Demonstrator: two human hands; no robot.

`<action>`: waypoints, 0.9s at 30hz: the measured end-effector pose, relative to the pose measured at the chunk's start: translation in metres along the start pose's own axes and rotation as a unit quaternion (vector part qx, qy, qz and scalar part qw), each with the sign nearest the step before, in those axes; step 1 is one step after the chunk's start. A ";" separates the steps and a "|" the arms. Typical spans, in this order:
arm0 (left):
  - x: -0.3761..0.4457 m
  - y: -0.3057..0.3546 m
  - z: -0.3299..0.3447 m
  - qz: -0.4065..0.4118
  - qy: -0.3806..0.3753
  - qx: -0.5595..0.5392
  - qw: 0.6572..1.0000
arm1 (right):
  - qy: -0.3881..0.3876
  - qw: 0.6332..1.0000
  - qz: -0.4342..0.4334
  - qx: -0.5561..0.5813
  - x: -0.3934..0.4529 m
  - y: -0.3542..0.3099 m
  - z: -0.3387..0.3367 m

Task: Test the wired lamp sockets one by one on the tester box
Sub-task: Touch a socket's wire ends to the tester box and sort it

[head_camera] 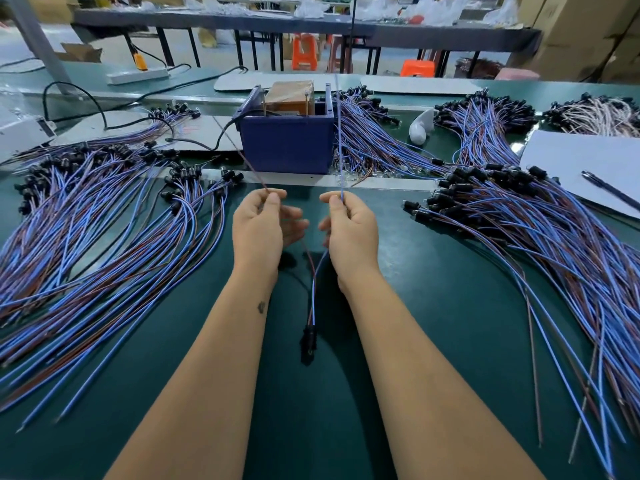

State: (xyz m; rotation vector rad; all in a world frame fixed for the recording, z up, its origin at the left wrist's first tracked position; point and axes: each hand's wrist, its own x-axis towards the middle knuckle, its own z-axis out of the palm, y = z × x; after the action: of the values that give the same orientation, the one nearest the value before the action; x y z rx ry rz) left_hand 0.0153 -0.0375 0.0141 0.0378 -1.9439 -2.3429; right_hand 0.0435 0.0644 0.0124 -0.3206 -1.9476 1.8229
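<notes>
We hold one wired lamp socket [309,341] at the centre of the frame: its black body hangs low between our forearms, above the green table [433,306], and its two leads rise and part. Our left hand [263,223] pinches the brown lead [254,171] between thumb and forefinger, the other fingers loosely spread. Our right hand [349,225] pinches the blue lead [341,140] the same way. Both leads run up and away toward the tester box [287,143], a dark blue open-topped bin just above our hands, centre of the frame. Whether the wire tips touch anything there we cannot tell; they blur out.

Inside the bin we see a brown block [291,95] wrapped in tape, with two upright brass posts [306,103] beside it; a black cable [194,142] reaches the bin's left side.

To the left of the frame lies a wide fan of sockets with blue and brown wires, the left heap [104,230], its black ends toward the bin. A matching right heap [536,244] spreads over the right of the frame, and a further bundle [367,140] lies just right of the bin. Between the two heaps the green surface runs down to the bottom edge under our arms. A metal strip [381,181] crosses the table just before the bin.

At the right edge a white sheet [571,164] carries a pen [606,188]. A white power strip [136,76] sits upper left, and orange stools [304,51] stand beyond the far bench.
</notes>
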 end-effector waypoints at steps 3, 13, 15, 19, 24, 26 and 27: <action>0.005 -0.004 -0.008 0.043 0.025 0.082 0.995 | 0.022 0.999 0.021 0.020 0.004 0.000 -0.004; 0.014 -0.011 -0.011 0.044 0.085 0.127 0.987 | 0.013 1.000 0.015 0.004 0.007 0.001 0.000; 0.022 -0.009 -0.012 -0.002 0.081 0.127 0.989 | 0.016 1.000 0.011 -0.005 0.011 0.001 0.002; 0.037 -0.001 -0.019 -0.080 0.055 0.070 0.993 | 0.024 0.999 0.022 -0.029 0.018 0.004 0.003; 0.023 -0.008 -0.017 0.002 0.060 0.161 0.985 | 0.004 0.997 0.008 -0.078 0.020 0.007 0.006; 0.020 -0.010 -0.015 0.029 0.057 0.192 0.979 | 0.001 0.996 0.001 -0.086 0.020 0.007 0.006; 0.020 -0.010 -0.014 0.035 0.057 0.198 0.978 | 0.000 0.996 -0.001 -0.088 0.020 0.008 0.006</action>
State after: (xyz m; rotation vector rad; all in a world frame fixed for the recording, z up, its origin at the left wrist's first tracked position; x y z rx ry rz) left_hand -0.0037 -0.0510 0.0026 0.1281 -2.2763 -1.8328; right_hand 0.0218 0.0693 0.0082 -0.3739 -2.1123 1.6535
